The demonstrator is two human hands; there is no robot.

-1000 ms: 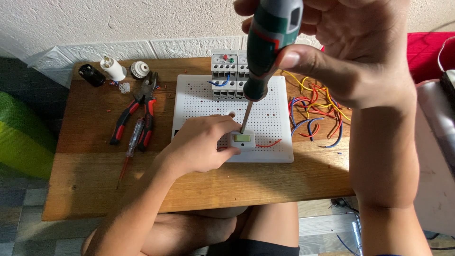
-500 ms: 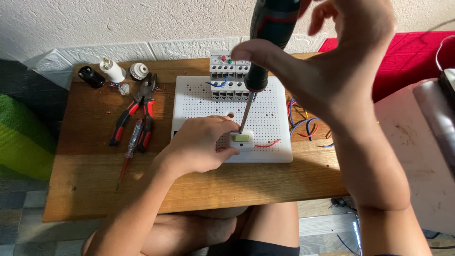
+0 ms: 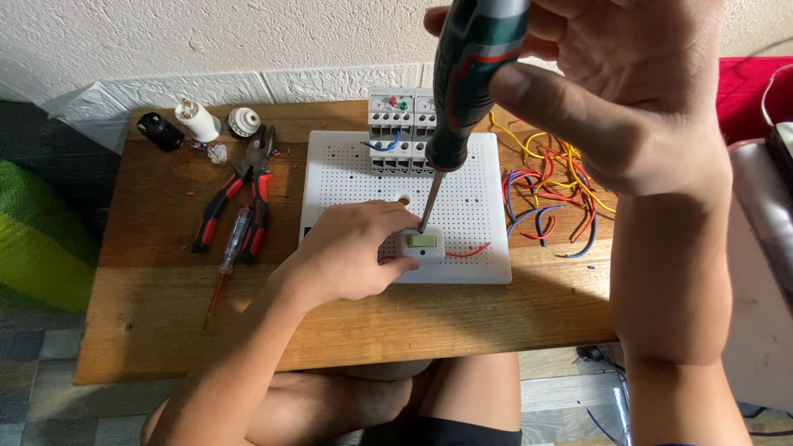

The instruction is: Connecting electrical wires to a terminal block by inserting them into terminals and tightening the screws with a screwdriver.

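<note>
one small white switch module with a pale green window sits near the front edge of a white perforated board, and the thin metal shaft of a screwdriver comes down onto its upper left corner. the left hand lies on the board and pinches the module from the left side, thumb along its front edge, fingers curled over the top — its grip is closed on the module. the right hand is raised close to the camera, its grip wrapped shut around the screwdriver's dark green and black handle, with the thumb pressed across the handle. a short red wire runs out from the module to the right across the board. at the board's far edge stand grey relay blocks with a small blue wire loop. a loose tangle of red, yellow and blue wires lies just beside the board on the right. to the left on the wooden desk lie red-handled pliers and a slim tester screwdriver, side by side — behind them, near the wall, a black lamp holder, a white one and a small round fitting. bare knees show under the desk's front edge.
</note>
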